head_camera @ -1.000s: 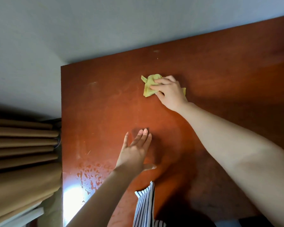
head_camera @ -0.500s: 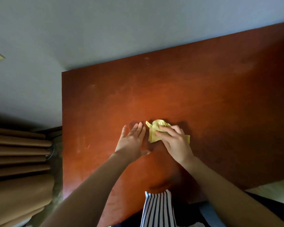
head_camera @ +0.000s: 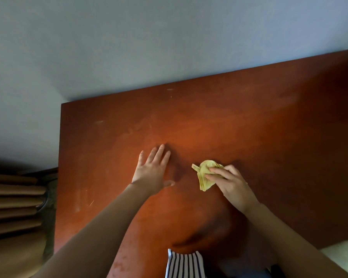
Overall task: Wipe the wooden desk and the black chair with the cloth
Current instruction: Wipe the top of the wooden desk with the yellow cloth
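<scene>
Right hand clamps yellow cloth onto desk, cloth bunched at its 10 o'clock. Left hand open, flat, at cloth's 9.

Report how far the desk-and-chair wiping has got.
Done: hard to judge; faint smears still mark the wooden desk toward its back left. In hand: the right hand presses the yellow cloth onto the desk's middle, while the left hand lies flat beside it, apart from the cloth. Left: the rest of the desktop, and the black chair, which isn't in view.
</scene>
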